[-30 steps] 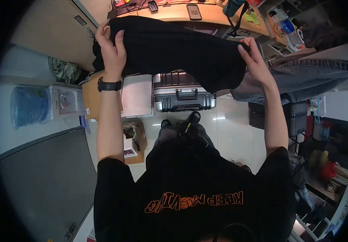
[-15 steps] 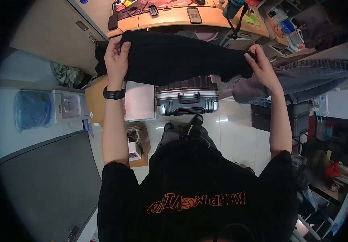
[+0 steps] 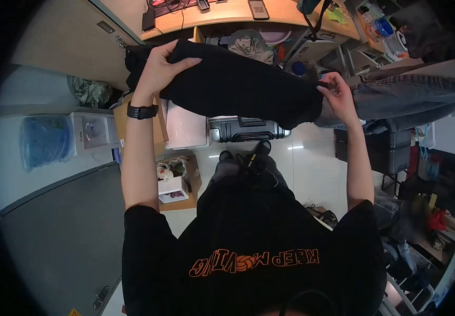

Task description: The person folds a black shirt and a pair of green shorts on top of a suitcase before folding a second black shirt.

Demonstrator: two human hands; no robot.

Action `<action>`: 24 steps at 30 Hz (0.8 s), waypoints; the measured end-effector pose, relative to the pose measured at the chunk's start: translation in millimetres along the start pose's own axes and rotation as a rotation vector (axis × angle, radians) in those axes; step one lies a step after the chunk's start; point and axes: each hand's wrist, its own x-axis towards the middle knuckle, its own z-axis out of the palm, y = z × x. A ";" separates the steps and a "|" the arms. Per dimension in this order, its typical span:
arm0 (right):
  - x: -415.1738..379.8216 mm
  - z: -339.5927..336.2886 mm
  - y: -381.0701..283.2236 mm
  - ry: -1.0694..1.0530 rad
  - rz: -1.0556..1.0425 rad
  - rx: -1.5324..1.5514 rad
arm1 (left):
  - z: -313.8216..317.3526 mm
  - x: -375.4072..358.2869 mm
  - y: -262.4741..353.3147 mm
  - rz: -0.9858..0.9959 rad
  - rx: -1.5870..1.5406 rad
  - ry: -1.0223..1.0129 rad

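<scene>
A black garment (image 3: 238, 84) is stretched sideways between my two hands, folded over itself so its exact kind does not show. My left hand (image 3: 159, 71), with a black watch on the wrist, grips its upper left corner, thumb lying over the cloth. At the opposite end, my right hand (image 3: 339, 99) pinches the edge between thumb and fingers. The cloth sags lower near the right side. Below it stands a silver-black suitcase (image 3: 246, 130), partly covered by the fabric. Grey jeans (image 3: 401, 100) hang just right of my right hand.
A wooden desk (image 3: 222, 20) with a phone (image 3: 258, 9) spans the far side. A white box (image 3: 186, 126) stands left of the suitcase. An open cardboard box (image 3: 191, 184) sits on the floor nearer me. Dark storage boxes (image 3: 378, 150) stand at right.
The garment's right part has dropped lower and slants more. My left thumb has shifted further right over the cloth, and my right hand sits slightly lower. The view has tilted down a little.
</scene>
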 end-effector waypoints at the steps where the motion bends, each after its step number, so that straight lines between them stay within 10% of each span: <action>1: -1.3 7.7 -5.6 -0.003 -0.009 -0.065 | 1.6 4.5 10.3 0.139 0.181 0.019; 7: 10.6 46.0 58.1 0.012 -0.089 -0.318 | 19.3 30.8 70.5 0.644 0.744 0.111; 24: 81.5 -3.9 68.7 0.218 0.096 0.212 | 37.8 44.0 16.1 0.481 0.301 0.294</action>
